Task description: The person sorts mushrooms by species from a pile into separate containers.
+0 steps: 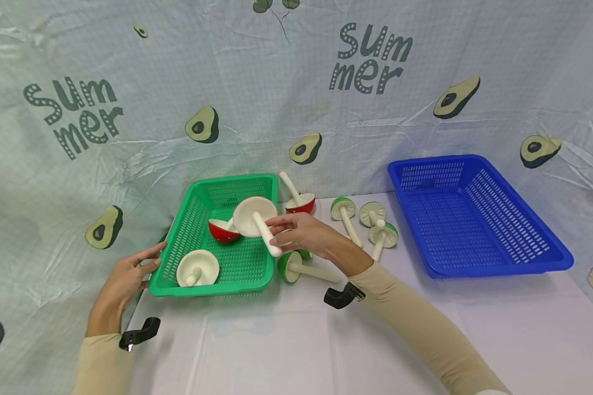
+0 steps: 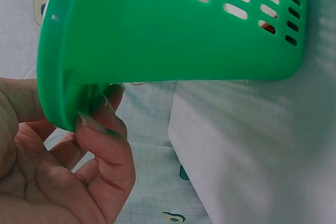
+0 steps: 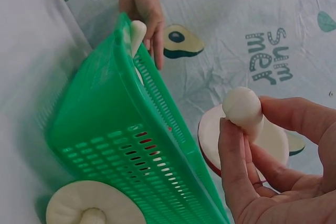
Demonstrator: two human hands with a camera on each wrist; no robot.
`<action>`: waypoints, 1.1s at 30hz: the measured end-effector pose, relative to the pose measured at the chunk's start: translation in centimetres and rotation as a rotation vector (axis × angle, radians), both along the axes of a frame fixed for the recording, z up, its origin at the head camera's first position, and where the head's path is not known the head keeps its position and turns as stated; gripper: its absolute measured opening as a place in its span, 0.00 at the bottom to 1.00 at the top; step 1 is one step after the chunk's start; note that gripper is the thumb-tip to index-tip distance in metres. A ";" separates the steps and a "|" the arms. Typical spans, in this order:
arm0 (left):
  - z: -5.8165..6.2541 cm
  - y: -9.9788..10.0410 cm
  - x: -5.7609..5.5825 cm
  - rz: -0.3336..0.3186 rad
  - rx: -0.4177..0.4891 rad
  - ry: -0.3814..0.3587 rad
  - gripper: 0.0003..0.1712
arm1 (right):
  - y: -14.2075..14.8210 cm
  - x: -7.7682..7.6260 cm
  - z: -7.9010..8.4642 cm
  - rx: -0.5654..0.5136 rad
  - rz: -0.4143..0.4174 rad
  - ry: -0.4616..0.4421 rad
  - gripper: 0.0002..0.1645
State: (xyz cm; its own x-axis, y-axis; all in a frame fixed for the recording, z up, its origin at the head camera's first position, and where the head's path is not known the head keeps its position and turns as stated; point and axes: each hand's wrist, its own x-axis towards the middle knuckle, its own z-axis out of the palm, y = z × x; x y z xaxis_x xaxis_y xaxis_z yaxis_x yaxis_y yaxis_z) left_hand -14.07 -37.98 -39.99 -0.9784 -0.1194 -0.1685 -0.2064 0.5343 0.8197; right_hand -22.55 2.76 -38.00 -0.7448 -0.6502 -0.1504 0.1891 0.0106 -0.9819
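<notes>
Right grip (image 1: 302,232) pinches red mushroom (image 1: 247,218) by the stem; left grip (image 1: 127,276) clamps green basket (image 1: 212,290) rim. We're likely mid-loading; next calls for lowering left of right grip, releasing.

Right hand (image 1: 306,233) held a mushroom (image 1: 255,219) by its stem above the green basket (image 1: 244,266); left hand (image 1: 128,272) held the basket's left rim. Two white-stemmed mushrooms (image 1: 224,232) lay inside. Blue basket (image 1: 454,225) sat right.

Pale wrinkled backdrop cloth (image 1: 257,66), avocado prints (image 1: 202,125), "summer" lettering (image 1: 370,57); white tabletop (image 1: 257,345).
</notes>
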 end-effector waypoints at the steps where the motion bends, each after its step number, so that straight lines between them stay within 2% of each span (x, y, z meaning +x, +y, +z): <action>1: 0.0 0.0 0.0 0.000 0.000 0.000 0.32 | -0.1 0.0 0.0 0.003 0.001 0.000 0.32; 9: 0.0 0.1 0.1 0.008 0.017 -0.005 0.32 | -0.8 0.0 -0.1 -0.008 0.019 -0.046 0.32; 22: 0.1 0.1 0.1 0.003 0.023 -0.010 0.32 | -1.7 0.2 -0.2 0.015 0.049 -0.034 0.33; 33: 0.1 0.2 0.2 0.001 -0.009 -0.010 0.32 | -2.3 0.3 -0.2 0.015 0.078 -0.050 0.32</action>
